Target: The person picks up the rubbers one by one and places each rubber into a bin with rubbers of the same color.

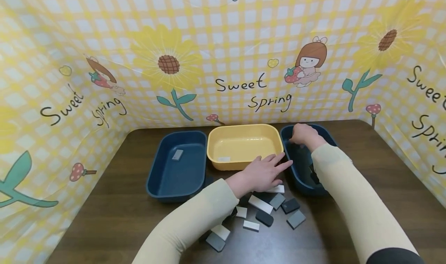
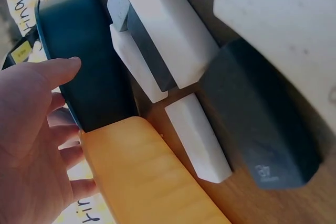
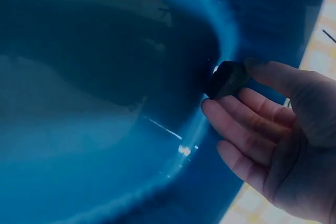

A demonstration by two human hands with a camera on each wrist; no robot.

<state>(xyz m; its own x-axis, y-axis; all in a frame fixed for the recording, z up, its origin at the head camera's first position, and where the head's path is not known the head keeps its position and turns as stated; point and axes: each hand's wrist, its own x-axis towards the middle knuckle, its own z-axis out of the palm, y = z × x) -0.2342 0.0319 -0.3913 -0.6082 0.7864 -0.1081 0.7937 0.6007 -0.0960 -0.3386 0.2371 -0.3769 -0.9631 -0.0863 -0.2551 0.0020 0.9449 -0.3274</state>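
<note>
My right hand reaches into the right blue bin at its far end. In the right wrist view, thumb and fingertips pinch a small dark block close to the bin's inner wall. My left hand, fingers spread, hovers around the front right corner of the yellow bin and holds nothing. Below it lie loose white, grey and dark blocks, among them a white block and a dark block. Whether the left fingertips touch a bin rim, I cannot tell.
The left blue bin has one grey block in it. A pale block lies in the yellow bin. The three bins stand in a row on the brown table, before a yellow checked cloth.
</note>
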